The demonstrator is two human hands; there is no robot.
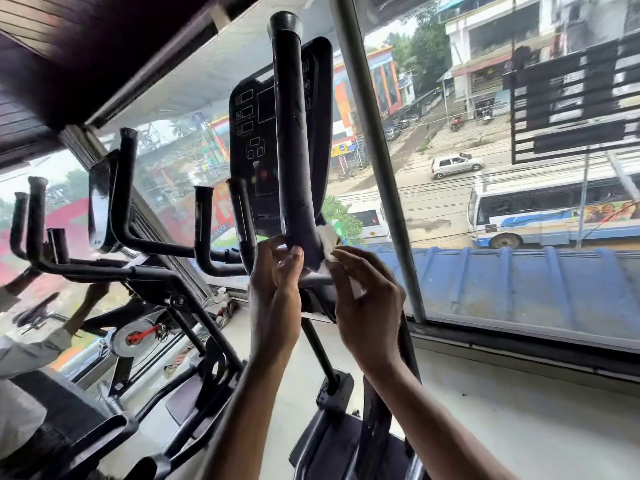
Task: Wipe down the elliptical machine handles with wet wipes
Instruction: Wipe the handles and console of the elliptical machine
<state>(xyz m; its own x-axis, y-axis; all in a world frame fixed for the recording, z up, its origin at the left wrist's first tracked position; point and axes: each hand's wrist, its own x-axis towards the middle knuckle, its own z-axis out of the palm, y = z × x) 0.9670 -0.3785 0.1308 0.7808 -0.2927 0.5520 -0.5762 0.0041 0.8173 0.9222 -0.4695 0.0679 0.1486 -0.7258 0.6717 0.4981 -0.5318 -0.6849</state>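
A tall black padded handle (292, 133) of the elliptical machine rises upright in the middle of the view, in front of the black console (252, 140). A white wet wipe (327, 239) is wrapped around the handle's lower end. My left hand (275, 289) pinches the handle's bottom from the left. My right hand (367, 299) grips the wipe from the right, and a strip of wipe hangs over its fingers. A shorter black handle (239, 216) stands just to the left.
More ellipticals with black handles (124, 188) line the left, and another person's sleeve (31, 351) shows at the left edge. A grey window post (377, 150) stands right of the handle. Beyond the large window (485, 202) lie a blue roof, road and bus.
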